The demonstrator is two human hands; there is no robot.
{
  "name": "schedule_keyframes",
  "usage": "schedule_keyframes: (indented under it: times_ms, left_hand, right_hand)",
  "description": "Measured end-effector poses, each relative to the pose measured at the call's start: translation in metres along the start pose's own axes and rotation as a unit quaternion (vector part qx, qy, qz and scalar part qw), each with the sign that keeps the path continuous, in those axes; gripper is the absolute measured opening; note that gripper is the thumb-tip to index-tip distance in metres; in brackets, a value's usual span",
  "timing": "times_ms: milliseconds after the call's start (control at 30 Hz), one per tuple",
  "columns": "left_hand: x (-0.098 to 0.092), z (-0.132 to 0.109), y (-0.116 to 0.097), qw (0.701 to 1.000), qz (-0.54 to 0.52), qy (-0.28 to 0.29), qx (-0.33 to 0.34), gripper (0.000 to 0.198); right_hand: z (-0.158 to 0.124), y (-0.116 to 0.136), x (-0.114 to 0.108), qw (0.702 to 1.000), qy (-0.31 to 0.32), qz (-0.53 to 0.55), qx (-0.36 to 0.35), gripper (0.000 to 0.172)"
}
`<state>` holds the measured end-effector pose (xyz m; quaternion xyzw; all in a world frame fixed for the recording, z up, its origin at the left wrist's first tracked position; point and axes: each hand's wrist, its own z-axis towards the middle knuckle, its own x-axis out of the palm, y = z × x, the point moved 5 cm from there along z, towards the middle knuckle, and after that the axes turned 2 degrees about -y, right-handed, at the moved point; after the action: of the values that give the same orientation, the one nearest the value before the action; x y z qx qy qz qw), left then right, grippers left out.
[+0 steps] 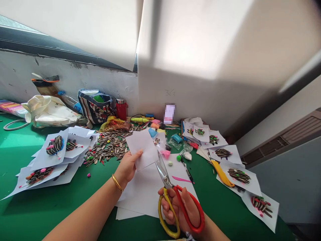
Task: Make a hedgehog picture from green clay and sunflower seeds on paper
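Observation:
My left hand (130, 166), with a gold bangle at the wrist, pinches a small white sheet of paper (142, 145) between thumb and fingers. My right hand (175, 207) grips a pair of scissors (166, 179) by its handles, one yellow and one red. The scissor blades are parted and reach up to the paper's lower right edge; whether they touch it I cannot tell. Under both hands lie larger white sheets (140, 197). Close by on the right are a pink plastic knife (181, 179), a black pen (187, 170) and a green clay ball (178, 158).
Striped sunflower seeds (107, 145) lie heaped at the centre left. Papers with seed-and-clay figures stand in stacks on the left (50, 167) and right (238, 175). A yellow cutter (222, 174) rests at the right. Behind are a cloth bag (96, 105) and a red flask (121, 109).

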<state>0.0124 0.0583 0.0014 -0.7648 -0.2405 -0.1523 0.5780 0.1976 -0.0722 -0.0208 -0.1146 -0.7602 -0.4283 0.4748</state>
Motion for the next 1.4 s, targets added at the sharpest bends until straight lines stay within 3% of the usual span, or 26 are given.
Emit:
schedule_keyframes:
  times_ms: [267, 500, 700, 967, 1167, 1400]
  left_hand:
    - [0.015, -0.016, 0.015, 0.994, 0.064, 0.081, -0.04, 0.049]
    - [0.024, -0.027, 0.025, 0.987, 0.08, 0.118, -0.077, 0.052]
    - [0.023, -0.027, 0.024, 0.986, 0.095, 0.122, -0.067, 0.053]
    - [0.017, -0.018, 0.012, 0.991, 0.097, 0.088, -0.033, 0.058]
    - [0.014, -0.016, 0.015, 0.994, 0.071, 0.071, -0.035, 0.055]
    - [0.019, -0.019, 0.02, 0.983, 0.121, 0.126, -0.057, 0.058]
  right_hand:
    - [0.01, 0.021, 0.011, 0.999, -0.027, 0.006, -0.04, 0.068]
    - [0.012, 0.032, 0.014, 0.998, -0.031, 0.026, -0.056, 0.055]
    - [0.014, 0.037, 0.015, 0.996, -0.042, 0.022, -0.07, 0.051]
    - [0.004, 0.032, 0.009, 0.999, -0.013, -0.008, -0.042, 0.067]
    - [0.0, 0.023, 0.006, 0.999, -0.006, -0.014, -0.028, 0.061]
    - [0.004, 0.028, 0.006, 0.999, -0.034, 0.013, -0.04, 0.05]
